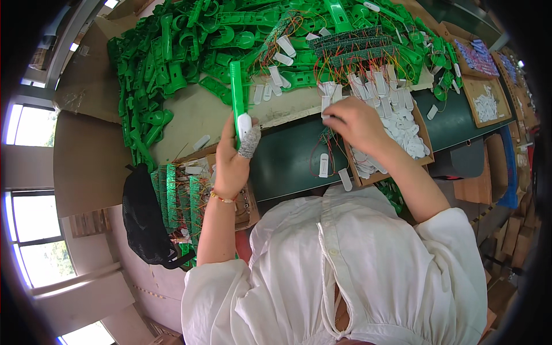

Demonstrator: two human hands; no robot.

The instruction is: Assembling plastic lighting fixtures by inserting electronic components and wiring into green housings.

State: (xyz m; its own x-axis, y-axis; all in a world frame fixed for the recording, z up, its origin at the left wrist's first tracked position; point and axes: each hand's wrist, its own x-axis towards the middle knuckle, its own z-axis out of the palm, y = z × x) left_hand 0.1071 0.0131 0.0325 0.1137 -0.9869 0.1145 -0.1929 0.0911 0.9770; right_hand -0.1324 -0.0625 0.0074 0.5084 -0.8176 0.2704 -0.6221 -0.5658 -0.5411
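My left hand [232, 167] grips a long green plastic housing [236, 86] upright, over the table's near edge. A white oval cover [244, 125] sits at the housing's lower end, beside my thumb, which has a grey knitted wrap [249, 142]. My right hand [361, 123] is closed in a pinch at the left side of a cardboard tray; what its fingertips hold, if anything, is hidden. Just below them hang thin wires and a small green circuit board [326, 135]. A white flat piece [324, 165] lies beneath on the dark table. Wired white pieces [379, 86] lie beyond my right hand.
A large heap of green plastic housings [172, 63] covers the far left. Stacked circuit boards [356, 49] with coloured wires lie at the back. The cardboard tray [426, 135] holds many white pieces. A black cap [146, 218] and a box of circuit boards [171, 195] are at near left.
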